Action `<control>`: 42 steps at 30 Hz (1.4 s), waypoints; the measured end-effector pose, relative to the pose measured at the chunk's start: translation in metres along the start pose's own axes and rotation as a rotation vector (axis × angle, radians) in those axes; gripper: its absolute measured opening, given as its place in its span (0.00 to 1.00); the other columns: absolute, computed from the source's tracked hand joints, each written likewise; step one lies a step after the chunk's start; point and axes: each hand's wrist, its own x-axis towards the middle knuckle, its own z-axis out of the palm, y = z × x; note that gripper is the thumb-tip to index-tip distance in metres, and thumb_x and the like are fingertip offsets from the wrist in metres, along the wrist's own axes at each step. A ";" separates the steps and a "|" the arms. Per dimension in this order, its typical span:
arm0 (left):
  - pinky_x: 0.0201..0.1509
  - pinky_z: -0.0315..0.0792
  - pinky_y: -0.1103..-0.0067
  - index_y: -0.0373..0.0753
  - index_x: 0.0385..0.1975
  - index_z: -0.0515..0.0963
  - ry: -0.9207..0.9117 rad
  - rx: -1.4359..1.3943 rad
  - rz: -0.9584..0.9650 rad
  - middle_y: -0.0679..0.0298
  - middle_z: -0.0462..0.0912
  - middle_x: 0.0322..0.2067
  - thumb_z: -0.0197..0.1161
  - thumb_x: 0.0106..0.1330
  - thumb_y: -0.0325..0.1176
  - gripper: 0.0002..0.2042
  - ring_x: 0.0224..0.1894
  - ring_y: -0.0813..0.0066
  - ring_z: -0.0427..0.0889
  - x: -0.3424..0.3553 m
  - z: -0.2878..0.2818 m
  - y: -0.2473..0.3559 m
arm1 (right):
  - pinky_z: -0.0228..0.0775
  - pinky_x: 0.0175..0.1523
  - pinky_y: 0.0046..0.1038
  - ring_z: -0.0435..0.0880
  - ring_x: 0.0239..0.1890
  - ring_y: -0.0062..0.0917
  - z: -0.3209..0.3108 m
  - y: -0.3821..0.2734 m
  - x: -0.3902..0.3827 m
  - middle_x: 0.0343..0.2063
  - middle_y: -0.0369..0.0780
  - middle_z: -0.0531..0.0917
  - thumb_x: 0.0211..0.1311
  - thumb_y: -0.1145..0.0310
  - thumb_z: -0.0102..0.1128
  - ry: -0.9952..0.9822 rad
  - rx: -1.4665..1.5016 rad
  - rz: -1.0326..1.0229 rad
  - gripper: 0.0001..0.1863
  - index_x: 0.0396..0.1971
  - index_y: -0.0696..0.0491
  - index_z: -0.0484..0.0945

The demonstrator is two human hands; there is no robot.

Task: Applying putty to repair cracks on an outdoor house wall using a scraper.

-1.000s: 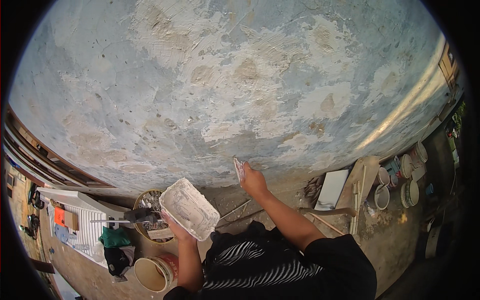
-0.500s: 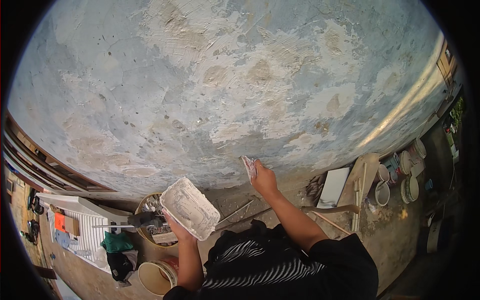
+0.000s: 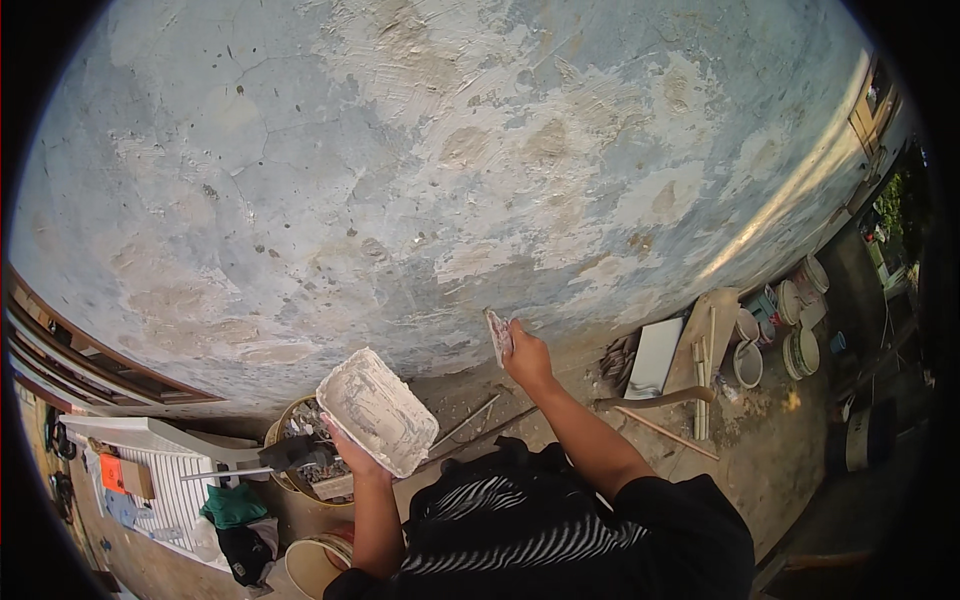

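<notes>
My left hand [image 3: 355, 450] grips a rectangular tray [image 3: 376, 408] coated with white paste, held low at centre left. My right hand [image 3: 526, 352] is closed on a putty knife [image 3: 498, 335] smeared with paste, right of the tray and in front of the wall [image 3: 330, 180]. The wall is pale blue, cracked, with rough patches of white and beige filler. I cannot tell whether the blade touches it.
Below the wall: a tub of rubble [image 3: 300, 435], a bucket [image 3: 315, 570], a white slatted panel [image 3: 190, 490] bearing bags and a box, a leaning board [image 3: 650, 355], poles [image 3: 705, 390], several buckets [image 3: 748, 365]. A framed opening [image 3: 100, 360] is at far left.
My head has turned slightly, so the wall's patches and the things at its foot sit differently in view. My right hand has shifted a little rightward; both hands keep their holds.
</notes>
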 end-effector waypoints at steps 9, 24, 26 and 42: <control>0.57 0.66 0.59 0.43 0.60 0.59 0.072 -0.054 -0.012 0.58 0.66 0.57 0.37 0.65 0.60 0.32 0.55 0.55 0.69 0.006 -0.018 0.020 | 0.72 0.29 0.43 0.79 0.25 0.45 -0.020 -0.027 0.000 0.25 0.48 0.80 0.52 0.71 0.53 -0.070 -0.182 -0.094 0.14 0.41 0.53 0.67; 0.57 0.65 0.59 0.43 0.61 0.59 0.059 -0.059 -0.016 0.58 0.66 0.57 0.36 0.65 0.60 0.32 0.55 0.55 0.69 0.013 -0.029 0.018 | 0.70 0.29 0.44 0.78 0.25 0.47 -0.004 -0.012 0.001 0.22 0.49 0.78 0.49 0.72 0.55 -0.028 -0.192 -0.046 0.17 0.41 0.53 0.67; 0.55 0.67 0.59 0.42 0.60 0.60 0.071 -0.048 -0.010 0.57 0.68 0.56 0.35 0.65 0.59 0.31 0.53 0.54 0.71 0.015 -0.027 0.015 | 0.70 0.30 0.44 0.78 0.25 0.47 -0.010 -0.014 0.009 0.22 0.49 0.78 0.49 0.72 0.55 -0.036 -0.180 -0.061 0.17 0.41 0.53 0.67; 0.59 0.64 0.65 0.41 0.60 0.60 0.007 -0.042 0.022 0.59 0.66 0.57 0.37 0.67 0.57 0.30 0.56 0.59 0.68 0.025 -0.014 -0.009 | 0.71 0.30 0.44 0.79 0.26 0.46 -0.016 0.003 0.006 0.26 0.48 0.80 0.50 0.71 0.54 -0.079 -0.142 -0.135 0.16 0.41 0.53 0.67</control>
